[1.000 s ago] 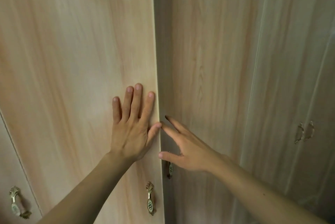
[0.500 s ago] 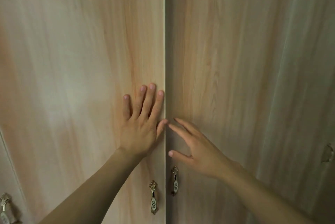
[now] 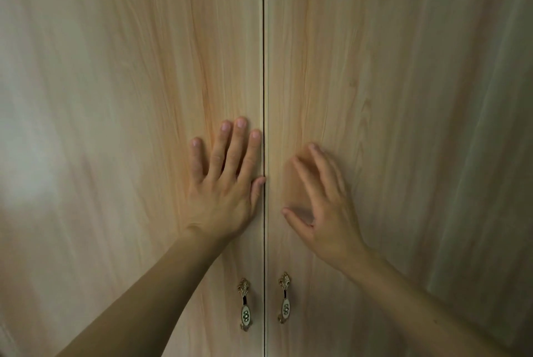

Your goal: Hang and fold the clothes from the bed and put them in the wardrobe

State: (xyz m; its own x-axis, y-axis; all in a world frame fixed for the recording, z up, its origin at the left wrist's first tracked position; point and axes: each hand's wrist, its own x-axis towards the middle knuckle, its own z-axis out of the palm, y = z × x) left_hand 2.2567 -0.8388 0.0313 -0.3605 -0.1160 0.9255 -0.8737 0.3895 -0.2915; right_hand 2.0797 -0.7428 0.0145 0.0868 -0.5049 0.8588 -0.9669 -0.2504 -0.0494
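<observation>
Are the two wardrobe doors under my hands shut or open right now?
Shut: the left door and right door sit flush, only a thin seam between them, handles level.

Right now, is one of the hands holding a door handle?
No, the left hand and right hand lie against the doors, well above both handles.

You are standing in a home, most likely a bedroom, right up against a tall wardrobe whose two pale wood-grain laminate doors (image 3: 144, 97) fill the whole frame and meet at a thin vertical seam down the centre. At the lower centre, one on each side of that seam, hang two ornate brass drop handles with oval white insets (image 3: 245, 306), domestic furniture fittings. The light is dim and soft, like indoor room lighting.
</observation>
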